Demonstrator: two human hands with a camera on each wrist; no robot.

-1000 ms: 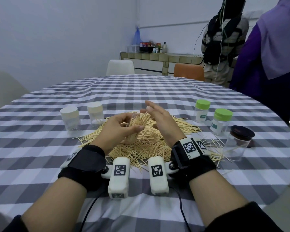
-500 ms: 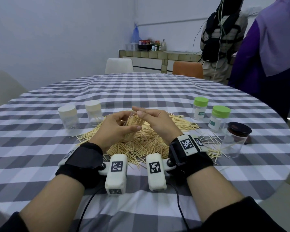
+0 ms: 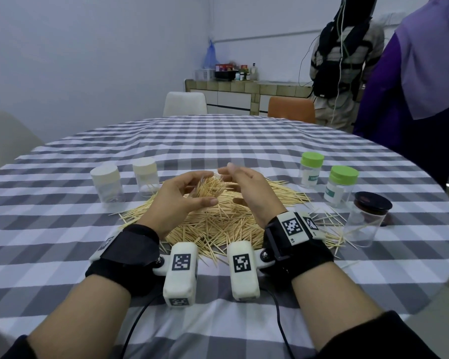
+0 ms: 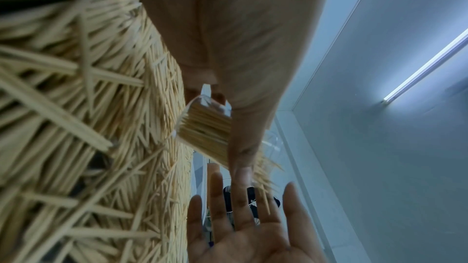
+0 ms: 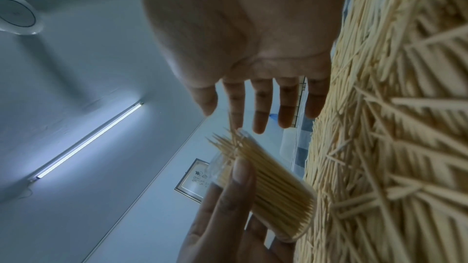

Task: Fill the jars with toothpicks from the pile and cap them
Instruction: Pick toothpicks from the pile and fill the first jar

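My left hand (image 3: 189,193) grips a small clear jar (image 3: 208,189) packed with toothpicks, tilted over the toothpick pile (image 3: 218,224). The same jar (image 4: 205,129) shows in the left wrist view and again (image 5: 268,183) in the right wrist view, toothpick tips sticking out of its mouth. My right hand (image 3: 241,182) hovers just right of the jar mouth with straight fingers (image 5: 260,111), holding nothing. The jar has no cap on.
Two cream-capped jars (image 3: 106,185) (image 3: 145,177) stand left of the pile. Two green-capped jars (image 3: 311,169) (image 3: 342,185) and a clear jar with a dark lid (image 3: 366,218) stand on the right. Two people stand beyond the table (image 3: 218,136) at far right; chairs behind.
The left hand has tilted the filled jar toward the right. The right hand drew in close to the jar mouth with its fingers straight.
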